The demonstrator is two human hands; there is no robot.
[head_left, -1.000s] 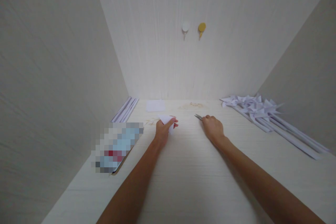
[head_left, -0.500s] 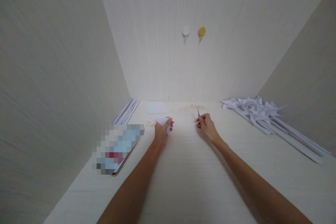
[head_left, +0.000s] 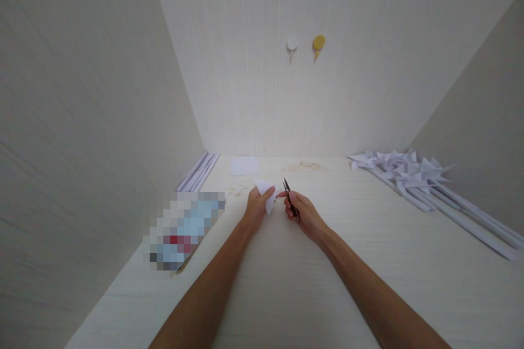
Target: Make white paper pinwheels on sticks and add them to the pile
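My left hand (head_left: 257,206) is closed on a folded piece of white paper (head_left: 265,192), its thumb lying across the top. My right hand (head_left: 302,211) grips a small pair of dark thread snips (head_left: 291,200), with the pointed blades angled up and to the left. The blades are a little right of the paper, and a finger of my right hand reaches towards the left fingertips; whether they touch I cannot tell. Behind my left hand lies a flat stack of white paper squares (head_left: 244,166).
Paper pinwheels (head_left: 409,168) on rolled paper sticks (head_left: 458,211) lie at the right. More paper rolls (head_left: 198,173) rest along the left wall, behind a blurred flat object (head_left: 188,232). Small tan pieces (head_left: 307,166) are scattered at the back. Two hooks (head_left: 318,43) are on the wall.
My right hand has moved left, bringing the snips close to my left hand. My left hand has shifted slightly right and turned the folded paper. The view has tilted a little.
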